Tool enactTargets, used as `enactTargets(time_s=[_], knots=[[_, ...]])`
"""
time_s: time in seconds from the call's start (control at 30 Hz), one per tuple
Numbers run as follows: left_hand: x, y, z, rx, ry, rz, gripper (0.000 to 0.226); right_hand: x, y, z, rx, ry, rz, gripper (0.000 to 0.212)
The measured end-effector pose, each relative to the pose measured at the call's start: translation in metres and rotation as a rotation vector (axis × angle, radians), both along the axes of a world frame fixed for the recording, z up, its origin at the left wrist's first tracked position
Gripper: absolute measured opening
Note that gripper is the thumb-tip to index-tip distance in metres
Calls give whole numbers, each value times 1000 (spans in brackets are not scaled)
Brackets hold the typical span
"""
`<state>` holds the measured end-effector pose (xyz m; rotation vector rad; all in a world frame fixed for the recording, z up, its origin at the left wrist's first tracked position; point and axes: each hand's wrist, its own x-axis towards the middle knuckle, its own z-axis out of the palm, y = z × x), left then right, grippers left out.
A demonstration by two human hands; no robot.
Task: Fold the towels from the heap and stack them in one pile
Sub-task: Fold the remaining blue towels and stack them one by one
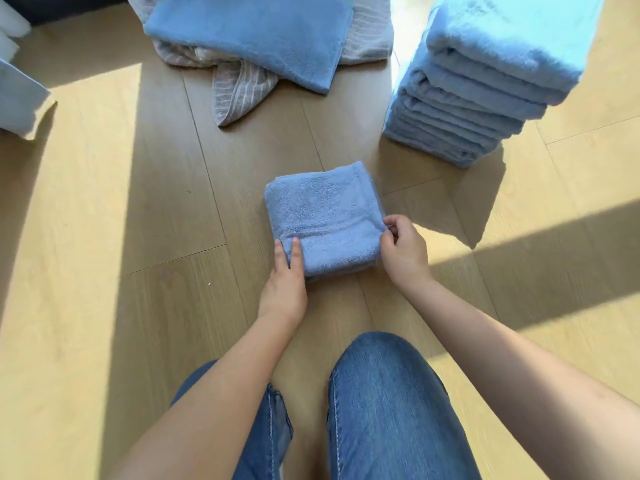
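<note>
We square the folded towel (322, 216), left hand (284, 275) pressing flat, right hand (403, 251) pinching its corner; next we should lift it onto the two-o'clock pile (485, 81).

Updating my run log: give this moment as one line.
folded towel: on floor, not yet stacked | left hand: touches near-left edge | right hand: pinches near-right corner | pile: far right | heap: far centre
</note>
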<state>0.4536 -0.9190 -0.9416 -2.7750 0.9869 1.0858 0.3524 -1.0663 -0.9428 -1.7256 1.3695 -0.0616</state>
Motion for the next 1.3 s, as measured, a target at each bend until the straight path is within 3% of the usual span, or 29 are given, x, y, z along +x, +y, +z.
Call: enactTargets(time_s=[0.1,0.17,0.27,0.37,0.5,0.57,0.77,0.87,1.13,1.3], knots=[[-10,9,-2,-18,70,70,78,-9,6,-11,39,134,77,35],[-12,12,-6,-144,167,240,77,-10,4,-16,167,119,-12,37],[-4,7,-10,-457,355,750,62,0,1,-13,368,-35,-166,37],[6,4,-11,-532,584,1161,52,6,5,-11,533,-107,-238,37],[12,12,-3,-536,729,1322,9,4,17,-7,709,-89,-253,39],[13,20,1,-549,735,1384,12,1,25,-5,743,-90,-268,36],[10,38,14,-606,773,1441,11,-2,49,13,695,-141,-283,28],[14,34,27,-667,769,1363,11,3,44,34,608,-208,-218,26],[50,-66,140,-1020,671,898,8,15,-34,146,152,-485,-82,49],[58,-162,206,-1158,694,548,17,2,-113,207,-131,-687,-171,60]])
